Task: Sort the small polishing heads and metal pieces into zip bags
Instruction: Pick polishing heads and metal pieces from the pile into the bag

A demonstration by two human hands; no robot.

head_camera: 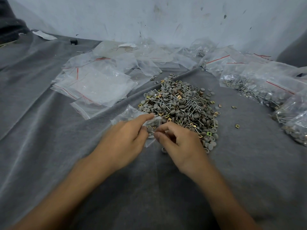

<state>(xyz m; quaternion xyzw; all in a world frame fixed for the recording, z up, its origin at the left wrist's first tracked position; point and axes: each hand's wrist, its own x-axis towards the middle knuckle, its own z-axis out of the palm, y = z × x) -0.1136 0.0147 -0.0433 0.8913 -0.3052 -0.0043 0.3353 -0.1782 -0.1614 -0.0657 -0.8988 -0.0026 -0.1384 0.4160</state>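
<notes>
1. Several filled bags (259,90) lay right of the pile (181,107); empty bags (93,87) lay left of it.
2. Beside the pile, the left hand (123,140) gripped a zip bag (132,112); the right hand (181,146) pinched a piece (151,134) at its mouth.
3. Most of the pile remained unsorted.

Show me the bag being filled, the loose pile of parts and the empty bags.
bag being filled (132,112), head view: its clear far corner.
pile of parts (181,105), head view: middle of the heap.
empty bags (94,85), head view: flat face of the top bag.
</notes>
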